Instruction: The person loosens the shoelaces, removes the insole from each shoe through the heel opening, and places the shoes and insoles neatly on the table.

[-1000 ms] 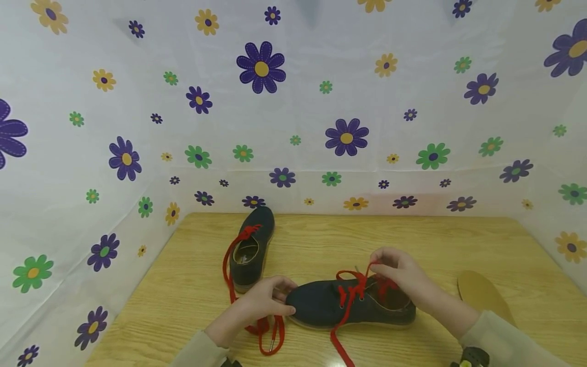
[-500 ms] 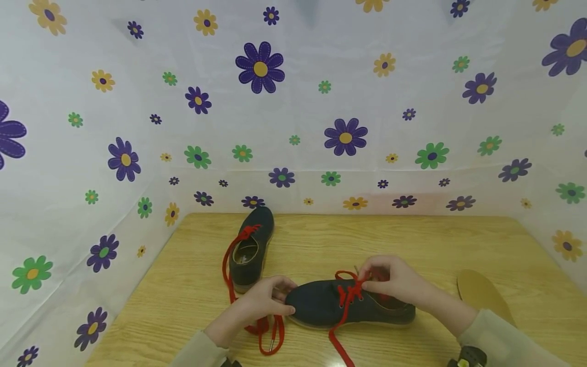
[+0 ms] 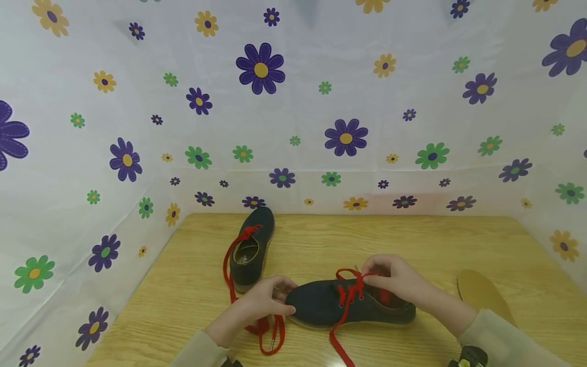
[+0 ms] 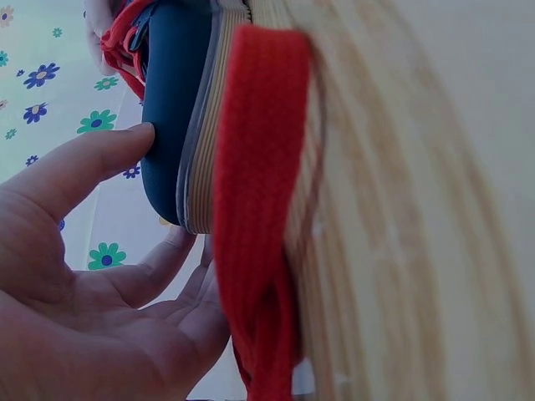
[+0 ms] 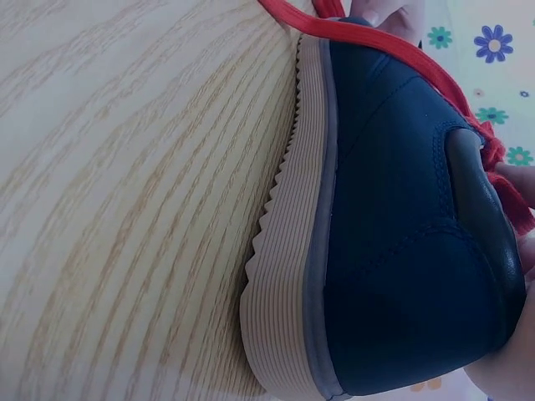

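Observation:
A dark blue shoe (image 3: 316,303) with red laces lies sideways on the table, toe to the left. My left hand (image 3: 266,300) holds its toe, thumb on the upper and fingers around the far side, as the left wrist view of the toe (image 4: 175,125) shows. Over the shoe's opening, my right hand (image 3: 396,280) pinches the red shoelace (image 3: 355,288) between thumb and forefinger near the top eyelets. One lace strand (image 5: 376,38) crosses the shoe's side and trails toward the front edge. A small loop stands on the far side of the lacing.
A second dark blue shoe (image 3: 249,270) sits behind my left hand, its red lace (image 3: 277,336) trailing beneath that wrist. To the right, a tan insole-shaped piece (image 3: 483,293) lies partly behind my right forearm. Flower-printed white cloth (image 3: 293,102) encloses the wooden table (image 3: 206,244).
My right hand has come down and left with the pinched lace, from above the opening to close by the lacing, then eased slightly right. My left hand and the shoe have stayed put.

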Demonstrator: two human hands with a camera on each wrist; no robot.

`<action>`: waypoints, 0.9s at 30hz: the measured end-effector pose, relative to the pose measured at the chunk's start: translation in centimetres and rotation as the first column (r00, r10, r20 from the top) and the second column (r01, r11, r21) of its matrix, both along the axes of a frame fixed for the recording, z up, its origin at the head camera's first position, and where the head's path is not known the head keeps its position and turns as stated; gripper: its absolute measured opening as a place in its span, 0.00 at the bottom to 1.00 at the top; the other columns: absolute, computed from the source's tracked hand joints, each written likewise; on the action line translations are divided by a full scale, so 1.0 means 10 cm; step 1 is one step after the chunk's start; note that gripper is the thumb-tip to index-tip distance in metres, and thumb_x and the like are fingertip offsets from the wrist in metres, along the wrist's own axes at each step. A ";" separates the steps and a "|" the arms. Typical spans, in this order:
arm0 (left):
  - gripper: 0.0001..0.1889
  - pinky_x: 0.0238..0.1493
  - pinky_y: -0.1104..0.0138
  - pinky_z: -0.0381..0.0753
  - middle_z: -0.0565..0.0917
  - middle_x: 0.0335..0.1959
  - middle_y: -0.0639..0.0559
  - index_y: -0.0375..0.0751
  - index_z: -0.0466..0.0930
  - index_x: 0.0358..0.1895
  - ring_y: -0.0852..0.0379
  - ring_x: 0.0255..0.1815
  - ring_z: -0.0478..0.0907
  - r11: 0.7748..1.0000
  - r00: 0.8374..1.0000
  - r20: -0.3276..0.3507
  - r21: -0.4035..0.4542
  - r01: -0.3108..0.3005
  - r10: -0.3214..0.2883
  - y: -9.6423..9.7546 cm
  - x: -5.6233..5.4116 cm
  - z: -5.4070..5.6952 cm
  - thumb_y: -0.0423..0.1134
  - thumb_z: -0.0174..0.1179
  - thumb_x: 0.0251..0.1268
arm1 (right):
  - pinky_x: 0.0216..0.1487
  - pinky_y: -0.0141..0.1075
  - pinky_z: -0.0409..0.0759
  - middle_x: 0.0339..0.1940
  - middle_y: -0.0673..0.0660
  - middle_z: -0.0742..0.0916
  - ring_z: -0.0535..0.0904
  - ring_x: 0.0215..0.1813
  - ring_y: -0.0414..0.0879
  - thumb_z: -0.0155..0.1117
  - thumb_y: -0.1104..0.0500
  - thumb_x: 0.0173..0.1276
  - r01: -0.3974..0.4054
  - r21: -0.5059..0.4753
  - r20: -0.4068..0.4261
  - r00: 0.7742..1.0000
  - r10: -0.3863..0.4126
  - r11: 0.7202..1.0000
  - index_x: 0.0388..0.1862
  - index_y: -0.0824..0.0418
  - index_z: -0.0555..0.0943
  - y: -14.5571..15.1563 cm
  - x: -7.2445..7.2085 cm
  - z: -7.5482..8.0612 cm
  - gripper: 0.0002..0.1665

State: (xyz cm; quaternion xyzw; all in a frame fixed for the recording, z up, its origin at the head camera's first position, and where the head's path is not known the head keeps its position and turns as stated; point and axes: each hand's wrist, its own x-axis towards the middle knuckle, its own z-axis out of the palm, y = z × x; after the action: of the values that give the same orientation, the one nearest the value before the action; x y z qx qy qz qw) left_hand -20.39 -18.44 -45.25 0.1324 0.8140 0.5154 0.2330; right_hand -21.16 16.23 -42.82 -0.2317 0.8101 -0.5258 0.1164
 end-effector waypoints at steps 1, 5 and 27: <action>0.26 0.52 0.60 0.88 0.86 0.54 0.37 0.27 0.78 0.64 0.52 0.50 0.86 1.000 1.000 0.000 -0.002 0.000 0.000 0.00 0.00 0.00 0.24 0.72 0.62 | 0.48 0.29 0.81 0.42 0.56 0.87 0.81 0.43 0.34 0.68 0.64 0.75 0.007 0.001 0.010 1.000 -0.007 1.000 0.43 0.68 0.84 0.00 0.00 0.01 0.06; 0.26 0.52 0.60 0.88 0.86 0.54 0.37 0.27 0.79 0.63 0.52 0.50 0.86 1.000 1.000 -0.010 -0.010 -0.001 0.001 0.00 0.00 -0.01 0.25 0.72 0.61 | 0.49 0.29 0.80 0.45 0.58 0.87 0.81 0.45 0.35 0.66 0.64 0.77 0.025 -0.006 0.045 0.999 -0.025 1.000 0.46 0.69 0.82 -0.01 0.01 0.02 0.07; 0.25 0.52 0.60 0.88 0.86 0.55 0.36 0.27 0.79 0.62 0.52 0.49 0.86 1.000 1.000 -0.018 0.000 0.015 -0.015 0.00 0.01 0.00 0.25 0.72 0.61 | 0.42 0.33 0.77 0.33 0.43 0.83 0.76 0.36 0.39 0.60 0.62 0.77 0.186 -0.188 0.243 0.960 -0.138 0.964 0.45 0.60 0.80 0.05 -0.04 0.03 0.03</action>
State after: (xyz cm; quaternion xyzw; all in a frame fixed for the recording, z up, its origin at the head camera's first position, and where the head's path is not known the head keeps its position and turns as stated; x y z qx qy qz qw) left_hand -20.30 -18.43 -45.27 0.1432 0.8149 0.5126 0.2294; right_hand -21.59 16.73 -42.52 -0.1136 0.7479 -0.6389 0.1397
